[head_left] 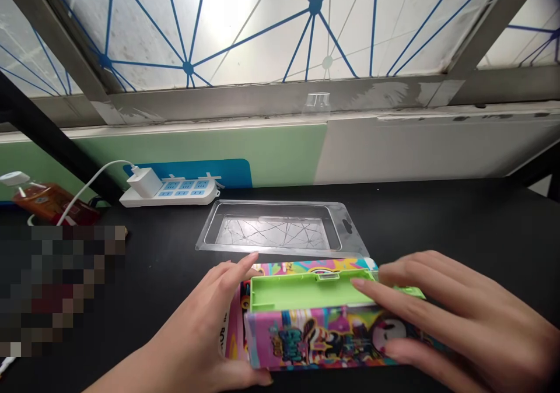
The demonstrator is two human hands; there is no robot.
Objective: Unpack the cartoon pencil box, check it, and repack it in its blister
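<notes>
A colourful cartoon-printed pencil box [289, 337] stands on the black table, its bright green inner tray [301, 294] showing with no contents visible. My left hand [210, 323] is closed around the box's left end, thumb low at the front and fingers over the back corner. At the right end lies my right hand [459, 305]. Its index fingertip reaches over the green tray and its thumb presses the printed front wall. A small green piece [410, 292] juts out under the right fingers, which partly hide that end.
Behind the box lies a clear plastic blister tray [350, 230]. A white power strip [188, 193] with a plugged-in charger [143, 182] sits by the wall. An orange-brown pump bottle [52, 200] is at far left, above a pixelated patch. The window frame [262, 100] runs behind.
</notes>
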